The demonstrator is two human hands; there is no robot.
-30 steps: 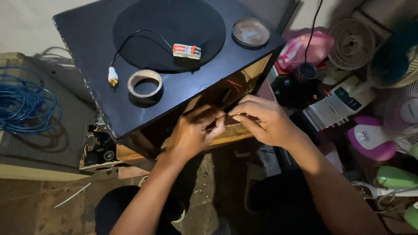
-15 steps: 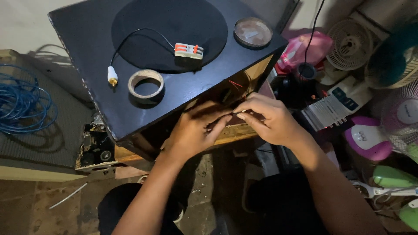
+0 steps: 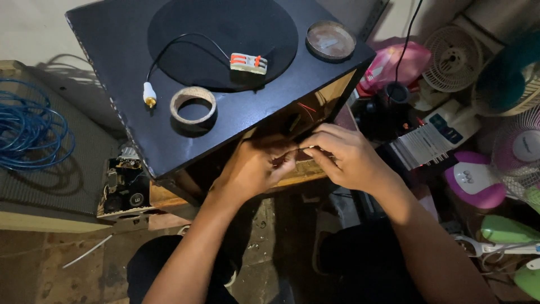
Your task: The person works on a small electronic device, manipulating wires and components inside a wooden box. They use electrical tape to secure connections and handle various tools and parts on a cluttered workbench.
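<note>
Dim, messy workroom floor (image 3: 34, 253), brown and stained, with stuff piled on every side. Big black speaker box (image 3: 129, 73) lying flat in the middle and far part, with a round black circle on top and an open side facing near. Coil of blue cable (image 3: 31, 132) far left on a grey mat. White fans (image 3: 455, 56) and a pink bag (image 3: 399, 65) far right. Pink and white gadget (image 3: 475, 183) on the right, green things (image 3: 509, 228) near right. Small circuit board (image 3: 124, 186) on the floor, left of the box.

On top of the box: ring of tape (image 3: 193, 105) near the front edge, round flat lid (image 3: 330, 40) at the far right corner, thin black cable with a white and gold plug (image 3: 149, 94) just left of the tape, and a little grey and orange wire clip (image 3: 248, 62) on the black circle.

Right at the open side of the box: left hand (image 3: 253, 169) and right hand (image 3: 346, 157), close together, fingertips almost touching. Fingers of both curled narrow, pinching a thin red wire (image 3: 306, 107) that comes out of the dark inside. Too small and dark to tell just how the wire sits between the fingers.
</note>
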